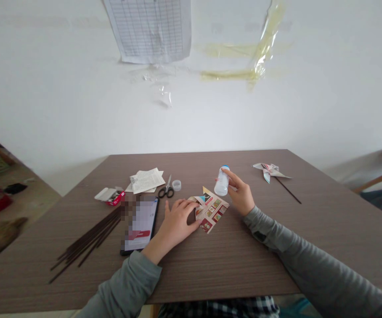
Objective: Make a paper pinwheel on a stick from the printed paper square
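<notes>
In my right hand (pixel 241 194) is a small translucent bottle (pixel 222 182) with a blue end pointing away from me. It is tilted just over the far edge of a printed paper piece (pixel 215 211); whether the two touch I cannot tell. My left hand (pixel 177 221) holds the paper's left side against the table, thumb and fingertips around a folded flap. Part of the paper is hidden under those fingers. Black-handled scissors (pixel 166 190) and a small clear round cap (pixel 177 185) lie beyond my left hand.
A phone (pixel 141 225) lies left of my left hand, beside several thin dark sticks (pixel 90 238). Behind them are an open small red-and-white box (pixel 113 196) and printed paper sheets (pixel 147 180). A paper pinwheel (pixel 270 171) on a stick rests at the right. A wall stands behind the table.
</notes>
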{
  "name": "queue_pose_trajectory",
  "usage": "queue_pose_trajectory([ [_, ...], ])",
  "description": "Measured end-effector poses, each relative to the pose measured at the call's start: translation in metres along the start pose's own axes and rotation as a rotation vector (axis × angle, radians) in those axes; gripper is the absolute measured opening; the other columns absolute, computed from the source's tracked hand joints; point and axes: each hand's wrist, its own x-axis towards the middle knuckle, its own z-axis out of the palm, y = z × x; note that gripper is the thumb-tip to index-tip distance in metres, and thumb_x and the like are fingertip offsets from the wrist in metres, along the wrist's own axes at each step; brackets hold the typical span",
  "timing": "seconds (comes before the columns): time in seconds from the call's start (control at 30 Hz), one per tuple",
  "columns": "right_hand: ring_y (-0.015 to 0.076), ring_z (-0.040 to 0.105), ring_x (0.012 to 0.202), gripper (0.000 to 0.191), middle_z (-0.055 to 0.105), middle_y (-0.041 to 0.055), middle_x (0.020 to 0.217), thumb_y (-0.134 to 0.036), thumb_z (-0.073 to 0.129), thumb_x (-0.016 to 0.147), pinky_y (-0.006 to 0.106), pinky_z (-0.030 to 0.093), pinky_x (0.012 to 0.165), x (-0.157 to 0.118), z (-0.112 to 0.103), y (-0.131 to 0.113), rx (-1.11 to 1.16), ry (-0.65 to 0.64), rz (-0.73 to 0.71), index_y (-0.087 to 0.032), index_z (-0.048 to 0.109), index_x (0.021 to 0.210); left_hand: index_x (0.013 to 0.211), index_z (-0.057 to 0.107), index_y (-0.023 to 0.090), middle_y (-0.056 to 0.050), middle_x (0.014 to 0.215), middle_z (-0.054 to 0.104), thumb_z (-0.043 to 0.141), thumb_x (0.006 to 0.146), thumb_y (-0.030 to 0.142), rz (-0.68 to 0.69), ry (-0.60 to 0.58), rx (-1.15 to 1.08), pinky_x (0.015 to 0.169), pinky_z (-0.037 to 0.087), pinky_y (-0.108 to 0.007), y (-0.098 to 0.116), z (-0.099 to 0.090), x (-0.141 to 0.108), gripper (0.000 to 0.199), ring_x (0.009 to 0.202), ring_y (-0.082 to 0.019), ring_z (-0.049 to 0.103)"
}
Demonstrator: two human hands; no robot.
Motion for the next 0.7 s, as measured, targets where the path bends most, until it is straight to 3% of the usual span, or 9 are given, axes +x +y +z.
queue_pose_trajectory([
  [0.23,0.0372,0.094,0.142,0.066,0.094,0.0115,0.162,-0.045,0.088,0.102,0.057,0.074,0.132,0.005,0.000,0.008,0.024,-0.027,0.007,-0.029,0.092,0.166,0.155,0.091,0.039,-0.011,0.174,0.087,0.095,0.113,0.040,0.017,-0.002,0.025,0.156,0.033,-0.095,-0.001,0.003,0.002,0.042,0.174,-0.050,0.070],
  [0.33,0.0338,0.094,0.134,0.066,0.098,0.0096,0.151,-0.037,0.083,0.104,0.055,0.073,0.131,0.005,0.001,0.008,-0.045,-0.051,-0.008,-0.028,0.091,0.169,0.156,0.090,0.038,-0.010,0.177,0.086,0.091,0.116,0.040,0.020,-0.019,0.035,0.158,0.031,-0.094,0.001,0.001,0.001,0.041,0.176,-0.048,0.069],
  [0.47,0.0342,0.095,0.122,0.060,0.100,0.0097,0.140,-0.034,0.078,0.108,0.060,0.076,0.126,0.004,0.007,0.012,-0.147,-0.093,-0.054,-0.029,0.093,0.166,0.159,0.089,0.037,-0.011,0.180,0.084,0.087,0.118,0.040,0.029,-0.044,0.031,0.158,0.027,-0.096,0.001,0.000,0.001,0.041,0.179,-0.048,0.066],
  [0.7,0.0346,0.091,0.129,0.050,0.096,0.0141,0.142,-0.029,0.072,0.118,0.050,0.078,0.118,0.018,0.028,0.020,-0.263,-0.093,-0.182,-0.033,0.097,0.161,0.159,0.089,0.037,-0.013,0.179,0.084,0.091,0.115,0.038,0.035,-0.036,0.037,0.158,0.027,-0.095,0.000,0.000,0.001,0.045,0.177,-0.049,0.068],
])
